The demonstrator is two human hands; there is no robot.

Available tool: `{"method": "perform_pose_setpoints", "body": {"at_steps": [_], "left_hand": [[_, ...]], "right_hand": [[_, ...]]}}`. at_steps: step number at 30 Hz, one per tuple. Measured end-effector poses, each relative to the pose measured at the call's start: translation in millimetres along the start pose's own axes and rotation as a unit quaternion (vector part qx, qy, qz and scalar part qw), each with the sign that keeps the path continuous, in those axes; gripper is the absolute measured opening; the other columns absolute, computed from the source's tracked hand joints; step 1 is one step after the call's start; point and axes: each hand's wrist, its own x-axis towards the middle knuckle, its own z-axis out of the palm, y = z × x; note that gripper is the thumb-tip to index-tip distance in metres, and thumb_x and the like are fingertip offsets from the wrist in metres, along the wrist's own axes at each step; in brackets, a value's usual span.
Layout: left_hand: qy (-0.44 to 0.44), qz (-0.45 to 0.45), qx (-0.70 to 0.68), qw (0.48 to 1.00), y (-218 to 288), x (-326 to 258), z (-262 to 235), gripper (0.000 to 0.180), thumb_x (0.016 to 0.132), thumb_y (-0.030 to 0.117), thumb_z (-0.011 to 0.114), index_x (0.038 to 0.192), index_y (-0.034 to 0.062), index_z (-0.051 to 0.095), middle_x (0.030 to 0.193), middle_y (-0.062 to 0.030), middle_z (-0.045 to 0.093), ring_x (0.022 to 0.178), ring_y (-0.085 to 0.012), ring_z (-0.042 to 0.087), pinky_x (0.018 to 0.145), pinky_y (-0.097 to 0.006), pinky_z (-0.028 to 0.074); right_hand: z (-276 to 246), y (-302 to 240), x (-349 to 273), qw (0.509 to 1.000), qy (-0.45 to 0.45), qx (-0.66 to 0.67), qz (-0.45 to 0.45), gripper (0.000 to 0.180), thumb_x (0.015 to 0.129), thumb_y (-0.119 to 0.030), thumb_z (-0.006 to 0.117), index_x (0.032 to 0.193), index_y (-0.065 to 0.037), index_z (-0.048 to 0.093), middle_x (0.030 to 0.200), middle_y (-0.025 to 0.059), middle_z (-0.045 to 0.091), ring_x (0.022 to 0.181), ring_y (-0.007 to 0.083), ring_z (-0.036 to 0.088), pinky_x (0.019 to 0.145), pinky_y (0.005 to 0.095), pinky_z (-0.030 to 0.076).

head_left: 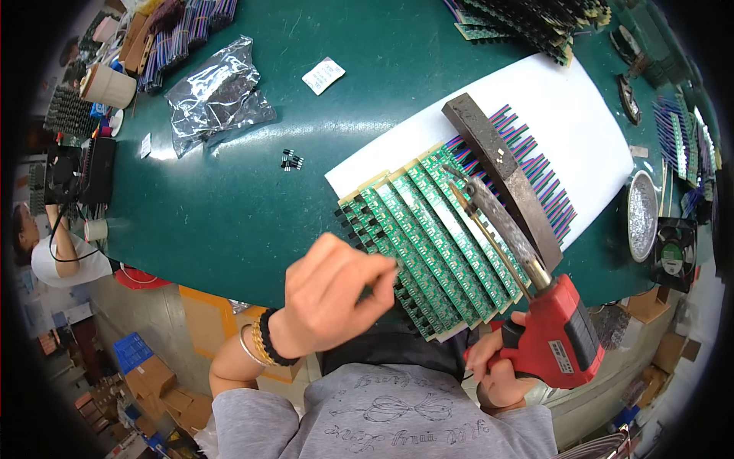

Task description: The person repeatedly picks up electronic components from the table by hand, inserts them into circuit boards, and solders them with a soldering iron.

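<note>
My left hand [332, 287] is pinched at the near left edge of a panel of green circuit boards [432, 237]; what its fingertips hold, if anything, is too small to make out. In my right hand [497, 363] is a red soldering gun [556, 336], its long tip pointing up and left over the boards. Small black components [363, 223] line the panel's left edge. Striped wires [547, 180] stick out from the far right side. Across the wire ends of the boards lies a dark metal bar [501, 172]. Beneath everything is a white sheet [589, 99].
Several loose black components [290, 160] lie on the green table [214, 222], left of the sheet. Farther off are a clear plastic bag [218, 99] and a white label packet [323, 76]. A metal bowl [642, 216] and a small fan [676, 254] stand at the right. Another person [73, 252] sits at far left.
</note>
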Motion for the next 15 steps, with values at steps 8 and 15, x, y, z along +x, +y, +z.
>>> {"method": "perform_pose_setpoints", "body": {"at_steps": [8, 15], "left_hand": [[-0.001, -0.014, 0.015, 1.000, -15, -2, 9, 0.026, 0.071, -0.008, 0.080, 0.092, 0.0014, 0.068, 0.072, -0.0034, 0.061, 0.063, -0.0201, 0.056, 0.053, -0.031, 0.045], [-0.003, -0.028, 0.010, 1.000, -15, -2, 9, 0.026, 0.071, -0.008, 0.079, 0.091, 0.0016, 0.068, 0.071, -0.0030, 0.060, 0.062, -0.0202, 0.056, 0.052, -0.032, 0.045]], "right_hand": [[-13, 11, -41, 0.995, 0.064, 0.071, -0.027, 0.090, 0.098, -0.062, 0.062, 0.149, 0.006, 0.034, 0.055, -0.0021, 0.050, 0.044, 0.0137, 0.052, 0.048, 0.0304, 0.050], [-48, 25, -70, 0.998, 0.003, 0.070, 0.000, 0.102, 0.094, -0.072, 0.060, 0.148, 0.011, 0.036, 0.055, -0.0015, 0.051, 0.045, 0.0139, 0.053, 0.051, 0.0308, 0.051]]}}
